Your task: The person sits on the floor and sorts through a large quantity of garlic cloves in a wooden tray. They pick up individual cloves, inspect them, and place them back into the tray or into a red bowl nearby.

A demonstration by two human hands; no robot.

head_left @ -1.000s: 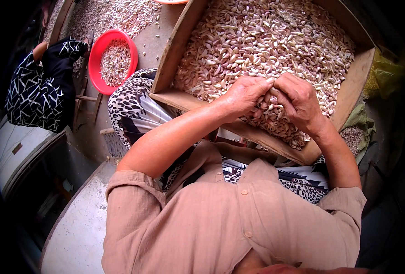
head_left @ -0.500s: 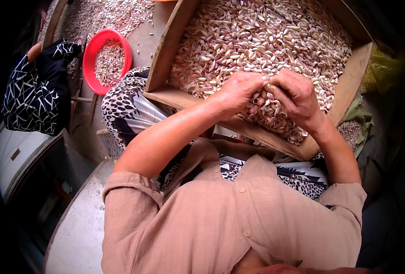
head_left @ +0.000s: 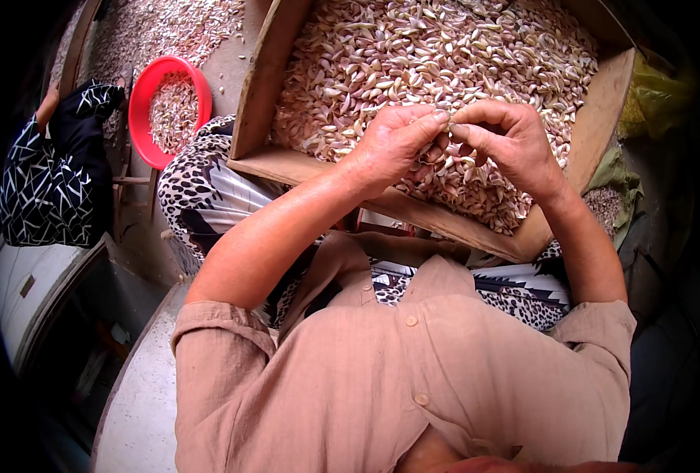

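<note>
Above a wooden tray (head_left: pixel 287 164) heaped with loose garlic cloves (head_left: pixel 381 59), my two hands meet at the fingertips. My left hand (head_left: pixel 397 147) is closed, its thumb pressed along the bent forefinger. My right hand (head_left: pixel 511 146) pinches with thumb and forefinger just beside the left thumb tip, its other fingers curled under. Whatever small piece lies between the fingertips is too small to make out. Some cloves and loose skins show just under the hands, near the tray's front corner.
A red plastic basin (head_left: pixel 202 87) of cloves stands left of the tray. More cloves (head_left: pixel 172 31) are spread at the far left. Another person's patterned dark sleeve (head_left: pixel 50 181) shows at the left edge. A green sack (head_left: pixel 614 173) and a yellow bag (head_left: pixel 657 102) lie right of the tray.
The whole view has shifted, so tray and basin sit slightly further left. My right thumb and forefinger have parted a little from each other behind the tips; the hands stay together over the cloves.
</note>
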